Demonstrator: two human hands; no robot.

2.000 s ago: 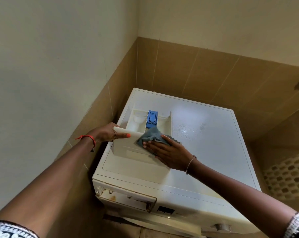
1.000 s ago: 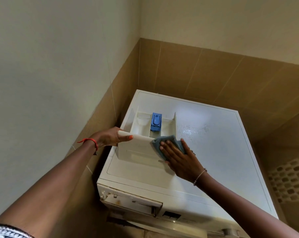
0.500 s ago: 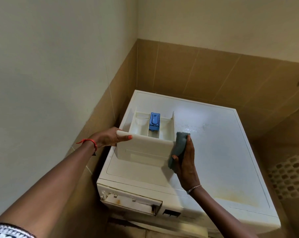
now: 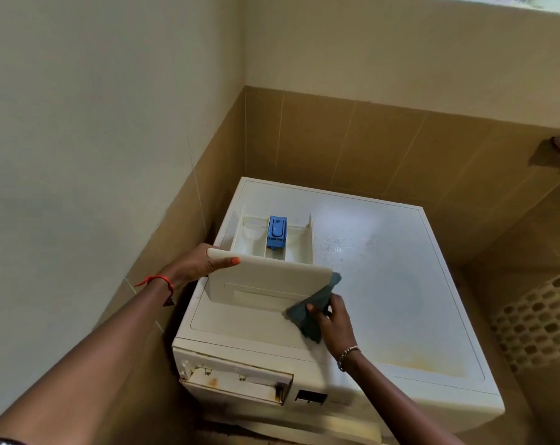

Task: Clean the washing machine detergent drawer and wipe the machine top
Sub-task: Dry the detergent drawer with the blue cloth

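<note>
Head view looks down on a white washing machine [image 4: 400, 316] set in a corner of tan tiled wall [image 4: 352, 146]. The detergent drawer [image 4: 265, 281] is out of the machine and stands on the left part of the machine top [image 4: 410, 277], with its front panel towards the near side and its compartments running far. A blue insert [image 4: 276, 233] sits in the middle compartment. The left hand [image 4: 198, 263] grips the left end of the front panel, thumb laid along the top edge and the fingers clamped behind it. The right hand [image 4: 336, 326] holds a grey-blue cloth [image 4: 309, 316] with its fingers [image 4: 317, 311] curled round it. The cloth lies against the right near corner of the drawer and touches the machine top. On the near left of the machine front, the drawer slot [image 4: 236, 383] stands open, with rusty marks inside. A red cord [image 4: 158, 281] circles the left wrist and a beaded bracelet [image 4: 347, 354] the right. Yellowish staining shows on the near right of the top.
</note>
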